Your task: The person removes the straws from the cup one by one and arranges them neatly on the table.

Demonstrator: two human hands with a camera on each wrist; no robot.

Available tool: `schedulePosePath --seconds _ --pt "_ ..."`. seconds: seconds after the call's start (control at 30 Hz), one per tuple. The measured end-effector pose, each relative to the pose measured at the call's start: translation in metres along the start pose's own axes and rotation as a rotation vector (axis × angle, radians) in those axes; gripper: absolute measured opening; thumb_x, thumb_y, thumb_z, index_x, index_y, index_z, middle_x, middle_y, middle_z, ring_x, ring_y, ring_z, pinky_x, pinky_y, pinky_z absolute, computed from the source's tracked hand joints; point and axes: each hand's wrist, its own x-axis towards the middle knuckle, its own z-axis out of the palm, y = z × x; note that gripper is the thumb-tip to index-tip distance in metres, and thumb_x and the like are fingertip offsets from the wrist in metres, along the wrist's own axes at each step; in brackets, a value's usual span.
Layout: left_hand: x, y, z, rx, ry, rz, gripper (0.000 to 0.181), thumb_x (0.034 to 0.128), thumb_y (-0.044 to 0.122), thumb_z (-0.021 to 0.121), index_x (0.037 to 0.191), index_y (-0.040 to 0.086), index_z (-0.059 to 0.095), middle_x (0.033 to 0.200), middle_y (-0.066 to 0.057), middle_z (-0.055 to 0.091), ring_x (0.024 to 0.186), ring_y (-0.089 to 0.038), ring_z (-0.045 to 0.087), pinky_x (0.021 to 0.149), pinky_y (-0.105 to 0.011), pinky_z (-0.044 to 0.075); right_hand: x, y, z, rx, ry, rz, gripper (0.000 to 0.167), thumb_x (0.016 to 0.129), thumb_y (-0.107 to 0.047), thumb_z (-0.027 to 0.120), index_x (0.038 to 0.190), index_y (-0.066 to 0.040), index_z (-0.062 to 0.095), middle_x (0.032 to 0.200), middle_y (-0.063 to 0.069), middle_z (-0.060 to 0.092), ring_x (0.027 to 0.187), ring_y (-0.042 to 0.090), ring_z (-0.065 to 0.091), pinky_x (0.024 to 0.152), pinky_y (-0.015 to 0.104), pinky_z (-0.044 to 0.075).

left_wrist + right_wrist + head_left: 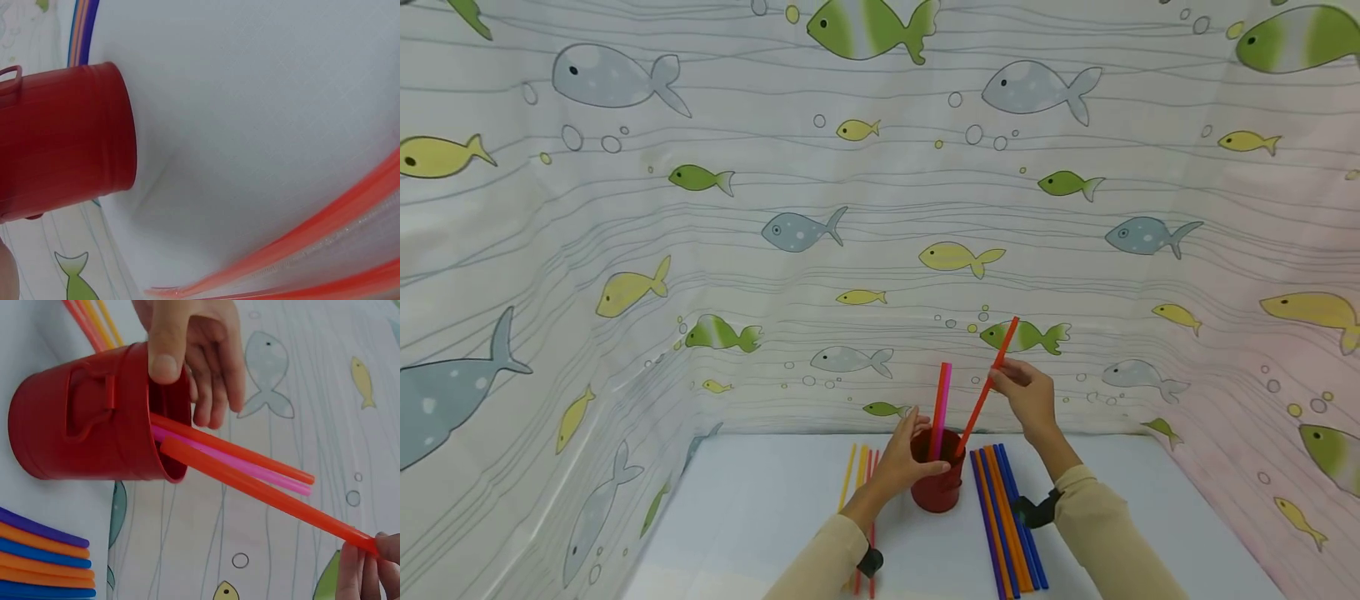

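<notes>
A small red bucket [936,497] with side handles stands upright on the table. My left hand [897,462] holds it at the rim, the thumb on the near side and the fingers round the far side. An orange-red straw [979,407] is pinched near its upper end by the thumb and fingers of my right hand [1030,400]. It slants down to the left, its lower end at the bucket's mouth in the right wrist view. Inside the bucket lean another orange-red straw [250,454] and a pink straw [294,485].
Right of the bucket lies a row of purple, orange and blue straws [1007,521]. Yellow and red straws [872,525] lie to its left, partly under my left forearm. A fish-patterned curtain [820,292] rises behind the white table [722,517].
</notes>
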Motion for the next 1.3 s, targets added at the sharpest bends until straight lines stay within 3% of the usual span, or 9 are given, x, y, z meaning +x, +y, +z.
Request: schedulePosePath --seconds 0.37,0.7,1.0,1.3 --pt "0.0 -0.003 0.002 -0.039 0.021 0.032 0.106 0.0763 0.024 0.085 0.156 0.014 0.016 0.143 -0.006 0.044 0.132 -0.026 0.045 0.106 -0.051 0.039 -0.001 0.006 -0.028 0.047 0.046 0.034 0.042 0.092 -0.015 0.069 0.127 0.005 0.058 0.104 0.011 0.068 0.088 0.013 0.071 0.083 0.033 0.055" --pt "-0.001 -0.004 0.001 -0.027 0.014 0.024 0.106 0.0771 0.026 0.085 0.156 0.014 0.016 0.144 -0.004 0.043 0.132 -0.021 0.045 0.106 -0.048 0.04 -0.011 0.028 -0.044 -0.078 0.018 0.124 0.044 0.094 -0.022 0.067 0.13 0.002 0.059 0.115 0.018 0.065 0.087 0.008 0.069 0.082 0.025 0.055" --pt "-0.001 -0.006 0.003 -0.041 0.025 0.064 0.105 0.0771 0.018 0.085 0.156 0.009 0.015 0.144 -0.013 0.043 0.131 -0.031 0.045 0.104 -0.055 0.039 -0.018 0.052 -0.059 -0.159 -0.036 0.236 0.046 0.095 -0.022 0.065 0.133 0.003 0.056 0.124 0.021 0.06 0.094 0.012 0.066 0.084 0.025 0.054" --pt "0.002 -0.009 0.002 -0.004 0.011 0.005 0.106 0.0769 0.028 0.085 0.157 0.02 0.015 0.144 0.0 0.043 0.132 -0.015 0.044 0.106 -0.043 0.041 -0.027 0.082 -0.072 -0.175 -0.083 0.291 0.044 0.094 -0.016 0.065 0.129 0.009 0.056 0.117 0.022 0.064 0.094 0.021 0.067 0.079 0.026 0.057"
